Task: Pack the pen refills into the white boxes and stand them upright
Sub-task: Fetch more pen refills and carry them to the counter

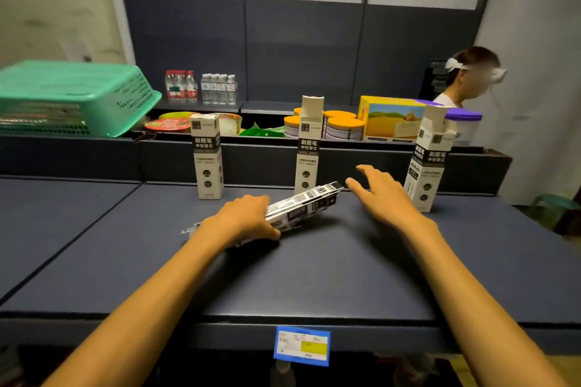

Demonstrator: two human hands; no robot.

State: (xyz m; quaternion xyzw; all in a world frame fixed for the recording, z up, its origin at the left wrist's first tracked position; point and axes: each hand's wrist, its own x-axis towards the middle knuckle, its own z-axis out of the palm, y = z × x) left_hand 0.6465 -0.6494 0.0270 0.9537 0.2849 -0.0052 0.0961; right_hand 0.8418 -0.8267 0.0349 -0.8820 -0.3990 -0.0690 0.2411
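Head view: left hand [248, 220] fingers [267, 231] grip refill pack [301, 209].

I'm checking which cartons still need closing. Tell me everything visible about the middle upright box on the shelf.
The middle upright box is a tall, slim white carton, apparently cardboard, with a black band of white characters across its middle and small round marks lower down. Its top flap stands open, pointing straight up. It stands upright on the dark shelf near the back edge, between two similar boxes. Neither hand touches it; the flat box in the left hand overlaps its base in view.
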